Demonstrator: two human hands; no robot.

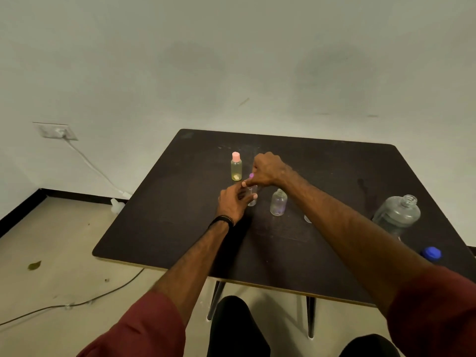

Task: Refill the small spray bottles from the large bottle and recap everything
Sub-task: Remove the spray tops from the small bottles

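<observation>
On the dark rectangular counter [180, 202], the large clear plastic bottle [396, 215] stands uncapped at the right edge, its round blue cap [432, 253] lying just nearer. Near the centre, a small clear bottle with an open neck [278, 203] stands beside the hands; further back-left stands a small yellowish bottle with a pink cap [236, 166]. The left hand [233, 202] wraps its fingers round a small clear spray bottle [253, 195], while the right hand [266, 169] pinches its purple top [251, 176] from above. This looks like recapping, though loosening cannot be excluded. The next move likely calls for twisting while the left hand steadies the bottle. No readable writing or brand shows.
</observation>
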